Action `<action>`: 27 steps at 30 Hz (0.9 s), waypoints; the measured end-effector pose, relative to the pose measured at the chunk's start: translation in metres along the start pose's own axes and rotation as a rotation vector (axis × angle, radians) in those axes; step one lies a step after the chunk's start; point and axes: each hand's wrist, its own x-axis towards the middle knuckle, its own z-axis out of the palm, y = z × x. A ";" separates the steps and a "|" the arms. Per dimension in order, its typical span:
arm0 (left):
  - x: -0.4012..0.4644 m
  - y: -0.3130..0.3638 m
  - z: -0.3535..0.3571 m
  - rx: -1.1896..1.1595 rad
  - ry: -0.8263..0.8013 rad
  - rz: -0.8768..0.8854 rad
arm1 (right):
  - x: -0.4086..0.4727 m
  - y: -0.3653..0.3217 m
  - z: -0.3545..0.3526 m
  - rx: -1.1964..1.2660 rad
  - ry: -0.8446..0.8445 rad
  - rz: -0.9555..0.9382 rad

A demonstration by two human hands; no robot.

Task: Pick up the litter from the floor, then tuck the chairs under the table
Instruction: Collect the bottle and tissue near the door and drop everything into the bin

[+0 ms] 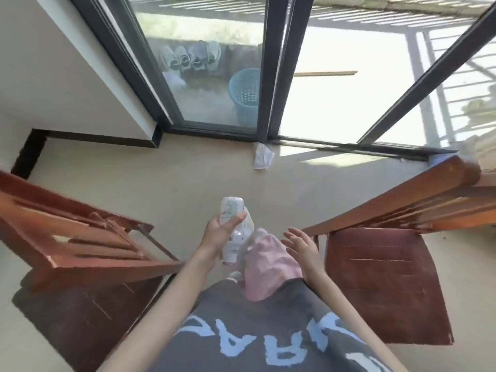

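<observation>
Litter, a white cylindrical plastic bottle, sat gripped in the left hand; the right hand hovered beside it, fingers spread, holding nothing. Crumpled white paper lay by the door track, between two slatted wooden chairs.

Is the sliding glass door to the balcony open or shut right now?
Open. The dark-framed sliding door is slid aside, leaving a glassless gap to its right where the sunlit balcony floor shows directly.
</observation>
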 end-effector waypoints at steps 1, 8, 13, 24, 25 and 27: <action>0.011 0.009 0.003 0.001 -0.010 -0.004 | 0.008 -0.005 0.003 0.001 -0.001 0.000; 0.116 0.071 0.031 -0.047 0.015 -0.082 | 0.117 -0.085 0.020 -0.035 -0.028 -0.005; 0.183 0.112 0.047 -0.054 0.032 -0.161 | 0.198 -0.168 0.046 -0.134 -0.061 -0.056; 0.419 0.112 0.043 0.172 0.029 -0.132 | 0.422 -0.157 0.100 -0.478 -0.027 -0.166; 0.449 0.101 0.042 0.202 0.029 -0.125 | 0.450 -0.141 0.102 -0.539 -0.027 -0.177; 0.510 0.074 0.039 0.251 0.022 -0.113 | 0.511 -0.103 0.102 -0.673 -0.044 -0.196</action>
